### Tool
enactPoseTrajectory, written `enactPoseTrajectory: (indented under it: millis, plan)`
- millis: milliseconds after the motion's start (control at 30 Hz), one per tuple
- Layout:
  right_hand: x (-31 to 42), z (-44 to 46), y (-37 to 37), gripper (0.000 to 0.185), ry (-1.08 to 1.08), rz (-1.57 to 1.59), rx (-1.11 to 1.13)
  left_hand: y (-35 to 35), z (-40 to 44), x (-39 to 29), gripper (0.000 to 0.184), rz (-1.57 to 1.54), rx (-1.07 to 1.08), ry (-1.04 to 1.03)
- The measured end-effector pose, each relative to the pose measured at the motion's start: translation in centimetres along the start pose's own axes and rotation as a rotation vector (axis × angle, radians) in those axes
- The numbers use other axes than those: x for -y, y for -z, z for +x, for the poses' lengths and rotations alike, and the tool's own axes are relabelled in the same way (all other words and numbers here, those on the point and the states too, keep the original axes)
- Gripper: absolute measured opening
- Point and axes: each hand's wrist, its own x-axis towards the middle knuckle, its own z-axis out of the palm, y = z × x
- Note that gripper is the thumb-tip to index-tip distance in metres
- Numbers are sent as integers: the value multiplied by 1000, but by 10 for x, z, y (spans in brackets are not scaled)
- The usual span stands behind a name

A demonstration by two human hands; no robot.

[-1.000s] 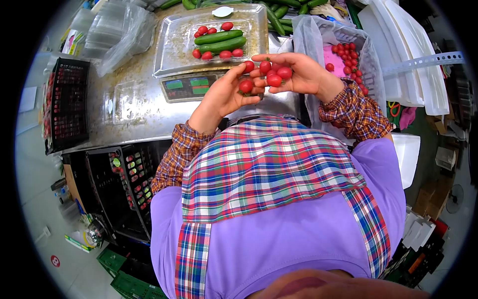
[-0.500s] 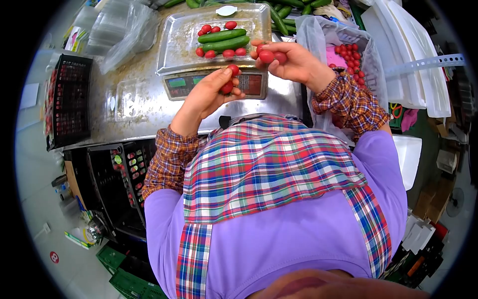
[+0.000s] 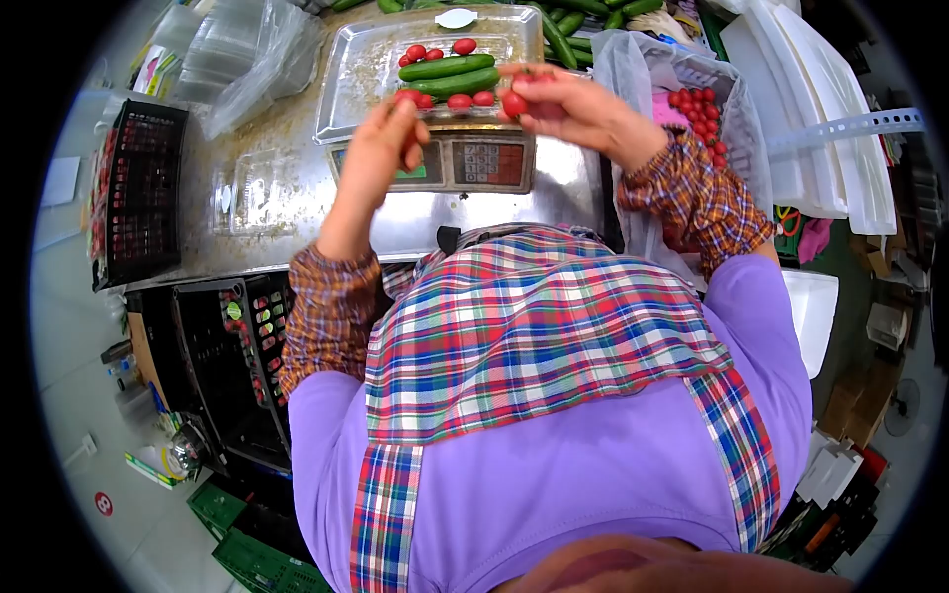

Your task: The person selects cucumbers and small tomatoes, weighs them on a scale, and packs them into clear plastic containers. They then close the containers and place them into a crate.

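Observation:
My left hand (image 3: 379, 143) is curled over the lower left edge of a clear plastic tray (image 3: 339, 74), its fingertips at a red cherry tomato (image 3: 406, 96). Whatever lies deeper in that palm is hidden. Several cherry tomatoes are in my right hand (image 3: 568, 107), one of them (image 3: 514, 104) hanging at the fingertips beside the tray's right side. Two green cucumbers (image 3: 450, 76) lie side by side in the tray, with tomatoes above and below them. A scale with a keypad panel (image 3: 484, 163) sits under the tray, its display partly covered by my left hand.
At right stands a plastic-lined crate (image 3: 741, 109) with loose tomatoes (image 3: 704, 114). Cucumbers (image 3: 560, 40) lie behind the tray. Stacked clear containers (image 3: 222, 54) are at the back left, a black crate (image 3: 143, 193) at the left edge. Another clear tray (image 3: 255, 198) rests on the metal table (image 3: 297, 237).
My left hand has moved left and up from in front of the scale to the tray's lower left corner. The two tomatoes seen in it before are not plainly visible. My right hand has turned slightly.

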Motion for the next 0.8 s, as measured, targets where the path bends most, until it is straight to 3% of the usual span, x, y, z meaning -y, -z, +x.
enactPoseTrajectory:
  millis: [167, 233, 333, 433, 467, 500, 533, 600, 733, 800]
  plan:
    - [31, 49, -14, 43, 175, -362, -60, 18, 49, -28, 30, 26, -48, 30]
    - [40, 66, -9, 45, 149, -692, -79, 24, 68, -26, 35, 92, 16, -16]
    - [48, 87, -6, 40, 173, -1087, -168, 38, 98, -5, 40, 459, 35, -89]
    - [55, 93, 0, 36, 264, -1171, -171, 36, 95, -10, 27, 703, -29, -136]
    - [53, 95, 7, 25, 351, -1124, -183, 34, 92, -18, 28, 795, -42, -142]
    - [54, 98, 12, 25, 388, -1153, -209, 33, 90, -23, 32, 887, -54, -146]
    - [56, 102, 17, 28, 424, -1181, -234, 40, 100, -12, 44, 823, -113, -276]
    - [54, 106, 22, 43, 519, -1181, -265, 45, 102, -18, 49, 853, -83, -208]
    - [58, 108, 22, 49, 242, -1008, -178, 37, 107, -29, 47, 836, -45, -173]
    - [54, 102, 11, 51, 266, -972, -209, 24, 104, -32, 38, 786, -43, -305]
